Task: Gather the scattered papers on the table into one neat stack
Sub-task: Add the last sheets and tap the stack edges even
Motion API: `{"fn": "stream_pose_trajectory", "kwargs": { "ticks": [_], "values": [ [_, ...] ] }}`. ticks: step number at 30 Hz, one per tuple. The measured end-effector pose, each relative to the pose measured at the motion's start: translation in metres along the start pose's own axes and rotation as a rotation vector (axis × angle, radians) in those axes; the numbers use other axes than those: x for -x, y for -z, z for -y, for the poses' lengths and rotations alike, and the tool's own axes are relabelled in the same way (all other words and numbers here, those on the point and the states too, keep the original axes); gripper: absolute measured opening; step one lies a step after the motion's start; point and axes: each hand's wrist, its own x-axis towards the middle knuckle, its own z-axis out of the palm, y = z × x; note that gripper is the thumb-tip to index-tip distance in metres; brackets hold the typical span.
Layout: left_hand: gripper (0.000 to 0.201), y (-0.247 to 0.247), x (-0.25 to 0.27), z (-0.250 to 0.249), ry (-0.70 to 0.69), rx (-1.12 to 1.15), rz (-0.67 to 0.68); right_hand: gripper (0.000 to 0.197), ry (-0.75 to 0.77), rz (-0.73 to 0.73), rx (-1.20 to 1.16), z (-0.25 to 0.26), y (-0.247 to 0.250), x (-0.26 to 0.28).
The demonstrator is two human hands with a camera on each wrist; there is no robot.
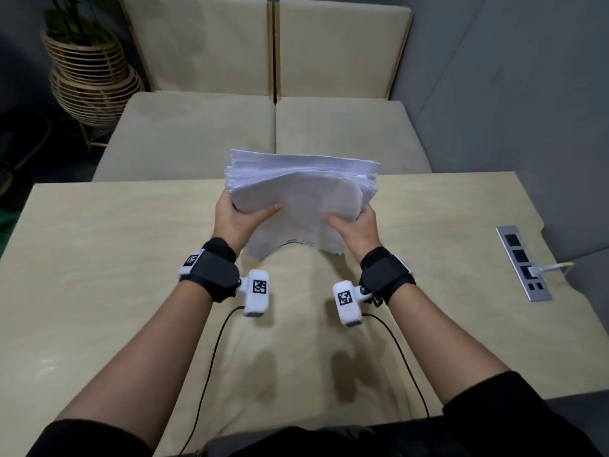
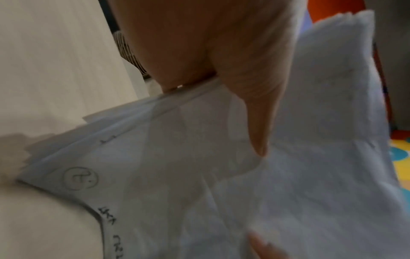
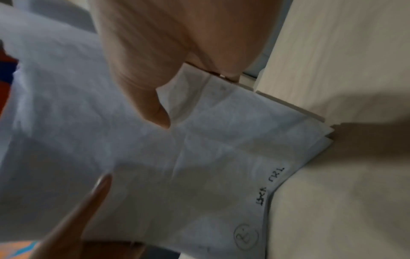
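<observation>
While our left hand [image 1: 234, 219] grips the left edge of the thick stack of white paper sheets [image 1: 301, 196], thumb laid flat across the near face and the fingers curled behind, our right hand [image 1: 356, 225] clamps the right edge the same way, thumb on the front sheet. Between them we hold the stack upright over the middle of the pale wooden table [image 1: 99, 245], its lower edge down near the tabletop, its top edges fanned and uneven toward the far side. From the left wrist we see the thumb [image 2: 250, 112] pressing into the sheets [image 2: 288, 175], handwriting and a circled mark near the lower corner. From the right wrist, the thumb [image 3: 142, 91] pins the same marked page [image 3: 221, 157]. Further out, black wrist straps carry white tagged camera units. On the right of the table lies a grey metal socket strip [image 1: 524, 263]. Beyond the far edge stands a beige cushioned sofa [image 1: 263, 127], and far left a woven rattan plant basket [image 1: 89, 80].
</observation>
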Motion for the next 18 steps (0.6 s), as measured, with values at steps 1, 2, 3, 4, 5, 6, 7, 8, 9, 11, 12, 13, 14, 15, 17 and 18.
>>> {"fn": "stream_pose_trajectory", "kwargs": {
  "ticks": [1, 2, 3, 4, 5, 6, 7, 8, 9, 11, 12, 13, 14, 15, 17, 18],
  "values": [
    [0.07, -0.003, 0.0, -0.003, 0.0, 0.021, 0.014, 0.049, 0.005, -0.001, 0.02, -0.001, -0.004, 0.002],
    [0.071, -0.006, 0.001, -0.005, -0.007, 0.036, 0.028, 0.051, 0.018, 0.001, 0.037, -0.001, -0.008, 0.005],
    [0.072, -0.008, 0.001, -0.006, -0.021, 0.042, 0.047, 0.053, 0.033, 0.018, 0.046, -0.002, -0.011, 0.007],
    [0.072, -0.01, 0.0, -0.006, -0.035, 0.041, 0.069, 0.056, 0.05, 0.041, 0.046, -0.001, -0.013, 0.009],
    [0.071, -0.009, -0.001, -0.005, -0.044, 0.038, 0.078, 0.057, 0.064, 0.058, 0.035, 0.002, -0.013, 0.009],
    [0.07, -0.007, -0.002, -0.006, -0.043, 0.037, 0.066, 0.056, 0.069, 0.056, 0.012, 0.005, -0.011, 0.008],
    [0.068, -0.004, -0.004, -0.007, -0.033, 0.038, 0.042, 0.055, 0.066, 0.039, -0.016, 0.009, -0.008, 0.006],
    [0.065, -0.001, -0.007, -0.006, -0.012, 0.033, 0.024, 0.053, 0.063, 0.027, -0.043, 0.013, -0.005, 0.004],
    [0.062, 0.002, -0.009, -0.006, 0.009, 0.021, 0.029, 0.052, 0.066, 0.036, -0.059, 0.017, -0.003, 0.002],
    [0.052, 0.003, -0.011, -0.004, 0.04, -0.012, 0.075, 0.054, 0.102, 0.076, -0.061, 0.024, 0.001, 0.001],
    [0.049, 0.003, -0.012, -0.004, 0.049, -0.02, 0.091, 0.057, 0.141, 0.078, -0.047, 0.029, 0.003, 0.001],
    [0.047, 0.002, -0.013, -0.004, 0.058, -0.023, 0.098, 0.061, 0.194, 0.057, -0.008, 0.035, 0.006, 0.0],
    [0.045, 0.002, -0.014, -0.005, 0.062, -0.023, 0.102, 0.068, 0.265, 0.017, 0.064, 0.044, 0.009, 0.0],
    [0.044, 0.002, -0.015, -0.006, 0.063, -0.024, 0.104, 0.076, 0.355, -0.028, 0.16, 0.055, 0.011, 0.0],
    [0.042, 0.002, -0.017, -0.007, 0.06, -0.026, 0.115, 0.09, 0.609, -0.071, 0.378, 0.079, 0.013, 0.0],
    [0.042, 0.002, -0.017, -0.007, 0.057, -0.029, 0.124, 0.093, 0.765, -0.076, 0.505, 0.092, 0.011, 0.001]
  ]
}}
